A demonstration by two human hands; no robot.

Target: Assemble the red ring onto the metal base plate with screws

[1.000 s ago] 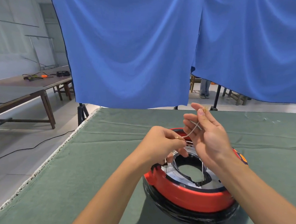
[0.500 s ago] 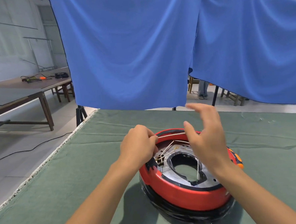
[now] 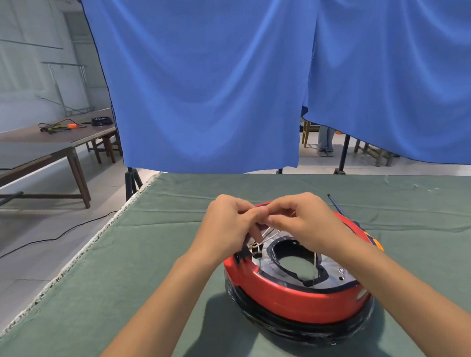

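Nearest the camera, two bare forearms reach forward over the green cloth (image 3: 124,283) that covers the work table. Just below the fingers sits the red ring (image 3: 293,299), seated around the metal base plate (image 3: 333,272), whose dark-edged central opening shows the cloth through it; the whole assembly rests on a black, glossy base (image 3: 295,333) on the cloth. The left hand (image 3: 226,226) and right hand (image 3: 304,218) meet above the far rim of the ring, fingers curled, fingertips touching one another. Both pinch thin pale wires (image 3: 269,236) that run down from the fingers to a small dark connector (image 3: 254,251) on the plate's left side (one strand also hangs from the right hand across the opening). Beyond the right hand's fingers, a thin dark rod (image 3: 338,207) lies on the cloth. Farther off hang blue curtains (image 3: 208,82), and to the far left stands a brown wooden table (image 3: 59,140).
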